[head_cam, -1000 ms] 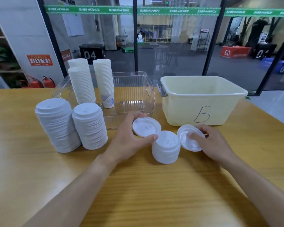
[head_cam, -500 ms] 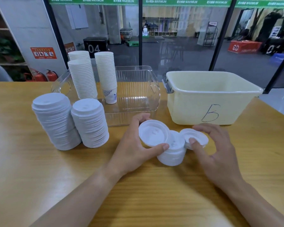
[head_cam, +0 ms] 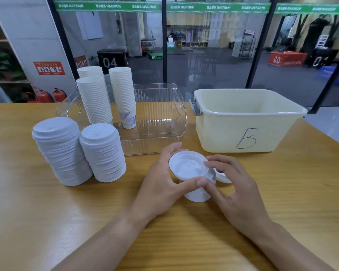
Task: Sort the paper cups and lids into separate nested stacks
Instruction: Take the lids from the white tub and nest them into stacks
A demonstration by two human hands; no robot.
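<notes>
My left hand (head_cam: 160,182) grips a white lid (head_cam: 188,165) by its rim, tilted over a short stack of lids (head_cam: 198,194) on the table. My right hand (head_cam: 235,188) hovers just right of it, fingers loosely curled, a fingertip touching the held lid's edge. Another lid (head_cam: 222,177) lies behind that hand, partly hidden. Two tall lid stacks (head_cam: 61,151) (head_cam: 103,152) stand at the left. Nested paper cup stacks (head_cam: 95,100) (head_cam: 123,94) stand in a clear tray (head_cam: 160,122).
A cream plastic bin (head_cam: 243,118) marked with a letter B stands at the back right, with nothing seen in it. The wooden table (head_cam: 47,222) stretches toward me. A glass wall runs behind the table.
My left hand has carried its lid right, over the short stack. My right hand let go of the other lid and moved left to the held one.
</notes>
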